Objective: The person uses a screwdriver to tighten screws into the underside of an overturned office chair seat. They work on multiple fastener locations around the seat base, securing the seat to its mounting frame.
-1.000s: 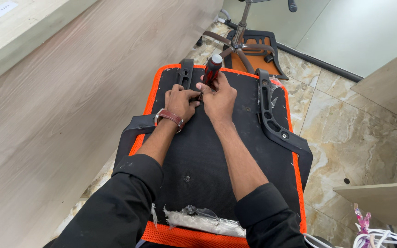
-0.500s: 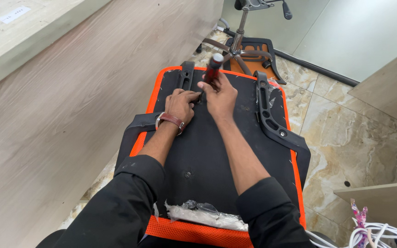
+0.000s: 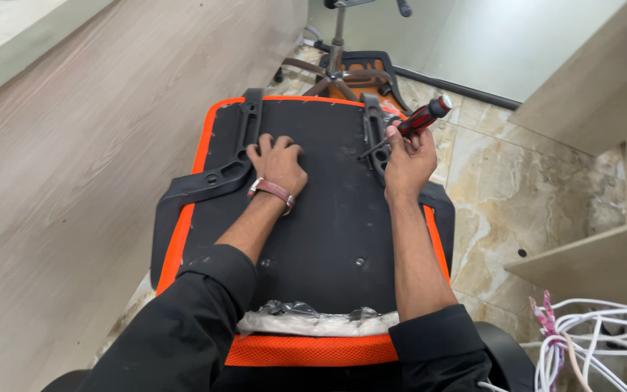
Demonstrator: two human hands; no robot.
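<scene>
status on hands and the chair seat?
Left hand flat on seat underside. Right hand holds red-black screwdriver at right armrest bracket. Nothing in the way.

Wood-grain panel (image 3: 59,189) fills left side, pale counter (image 3: 16,43) above it. Marble-patterned tile floor (image 3: 517,181) to the right. Chair base (image 3: 339,69) with upright metal column at top centre, standing on floor. Bundle of white cables (image 3: 596,341) at lower right, a pink-and-white tie (image 3: 546,312) beside them. Beige shelf board (image 3: 589,254) at right edge.
</scene>
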